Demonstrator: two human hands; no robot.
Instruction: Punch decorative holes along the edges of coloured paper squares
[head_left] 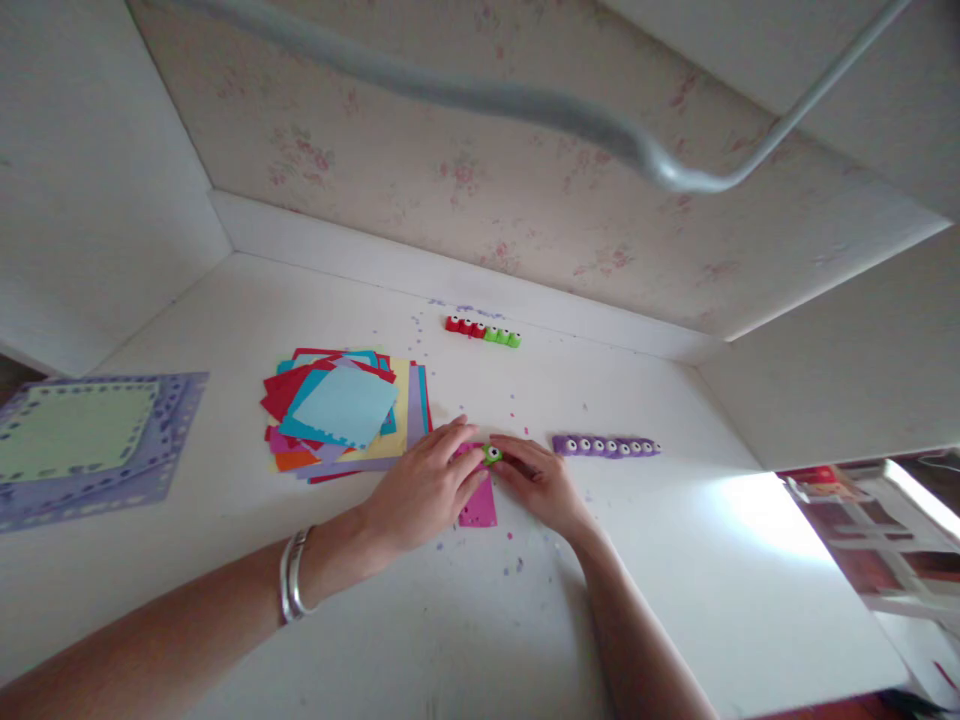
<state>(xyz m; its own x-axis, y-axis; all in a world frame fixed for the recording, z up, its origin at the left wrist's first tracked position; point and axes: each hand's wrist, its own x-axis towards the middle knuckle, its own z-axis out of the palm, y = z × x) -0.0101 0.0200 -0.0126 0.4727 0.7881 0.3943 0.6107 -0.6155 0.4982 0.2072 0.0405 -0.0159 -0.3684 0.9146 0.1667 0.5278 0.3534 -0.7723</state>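
A small green piece with an eye-like dot (492, 454) sits between my hands, over a strip of pink paper (478, 505) on the white table. My right hand (541, 482) closes its thumb and fingers on the green piece from the right. From the left, my left hand (431, 480) presses its bent fingers on the pink paper beside the green piece. Its fingers hide part of the paper. Small holes or dots show near the paper's lower edge.
Coloured paper sheets (349, 405) are piled left of my hands. Purple and green sheets (75, 440) lie far left. A purple row of eyed pieces (611, 447) lies right; a red and green row (482, 331) lies behind. Paper bits dot the table (675, 560). A pale cable (525, 100) crosses above.
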